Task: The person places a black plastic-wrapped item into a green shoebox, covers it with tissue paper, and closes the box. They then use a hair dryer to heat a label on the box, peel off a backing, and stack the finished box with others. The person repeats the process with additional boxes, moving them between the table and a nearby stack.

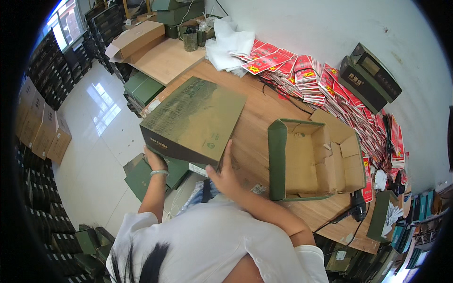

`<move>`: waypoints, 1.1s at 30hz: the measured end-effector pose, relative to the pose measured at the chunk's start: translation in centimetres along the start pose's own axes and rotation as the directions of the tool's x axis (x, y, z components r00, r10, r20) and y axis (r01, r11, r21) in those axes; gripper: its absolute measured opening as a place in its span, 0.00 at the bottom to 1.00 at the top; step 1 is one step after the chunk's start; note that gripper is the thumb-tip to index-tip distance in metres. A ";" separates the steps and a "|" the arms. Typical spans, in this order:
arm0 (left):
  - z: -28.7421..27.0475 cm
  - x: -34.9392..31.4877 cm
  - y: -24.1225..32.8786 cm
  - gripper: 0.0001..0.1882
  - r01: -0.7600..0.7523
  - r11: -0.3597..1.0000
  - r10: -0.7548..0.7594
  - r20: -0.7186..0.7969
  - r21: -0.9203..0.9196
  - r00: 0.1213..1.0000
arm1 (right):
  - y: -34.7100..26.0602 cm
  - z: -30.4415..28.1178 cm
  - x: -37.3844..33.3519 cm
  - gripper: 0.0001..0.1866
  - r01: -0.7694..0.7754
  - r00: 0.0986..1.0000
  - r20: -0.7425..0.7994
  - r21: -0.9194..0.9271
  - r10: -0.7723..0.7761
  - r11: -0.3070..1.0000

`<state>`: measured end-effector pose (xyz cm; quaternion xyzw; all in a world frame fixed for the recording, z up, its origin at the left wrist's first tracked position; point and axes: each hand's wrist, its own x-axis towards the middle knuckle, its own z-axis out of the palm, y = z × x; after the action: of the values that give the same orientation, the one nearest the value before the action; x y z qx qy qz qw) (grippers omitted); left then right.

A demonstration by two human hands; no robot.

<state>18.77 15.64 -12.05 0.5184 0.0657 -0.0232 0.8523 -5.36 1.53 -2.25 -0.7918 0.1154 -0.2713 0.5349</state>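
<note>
Between my two hands is a large green shoe box [198, 118], its lid closed and its top scuffed and dusty. My left hand [155, 159] grips the near left corner from below, its fingers partly hidden under the box. At the near right corner, my right hand [225, 175] presses against the side with its thumb and fingers spread around the edge. The box is tilted over the table's left edge. To its right, an open green box [302, 158] with a bare brown cardboard inside lies on the wooden table [250, 127].
Red printed cards [306, 75] lie heaped along the wall. Two dark boxes [368, 78] rest on that heap. A black handheld scanner [357, 207] with a cable is at the table's right edge. Green boxes [146, 177] lie low at my left, and brown cartons [47, 125] stand farther left.
</note>
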 end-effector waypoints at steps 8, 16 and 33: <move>6.7 -4.1 5.7 0.17 -0.786 0.395 0.608 0.506 0.476 0.612 | 5.8 1.0 0.7 0.49 -0.202 0.979 -0.027 -0.178 0.201 0.963; 10.8 -1.1 3.3 0.18 -0.866 -0.138 0.248 0.863 0.481 0.439 | -2.5 -5.9 -4.5 0.28 -0.201 0.964 -0.090 0.373 0.250 0.906; 16.4 3.4 -8.2 0.29 -0.898 0.115 0.544 0.729 0.425 0.415 | 8.1 -35.1 -22.8 0.43 0.011 0.168 -0.607 0.789 0.776 0.615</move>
<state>22.75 -2.54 -12.27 0.7733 -0.3953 0.2774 0.4110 -42.78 -18.47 -6.77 -0.1715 0.5195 -0.5358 0.6432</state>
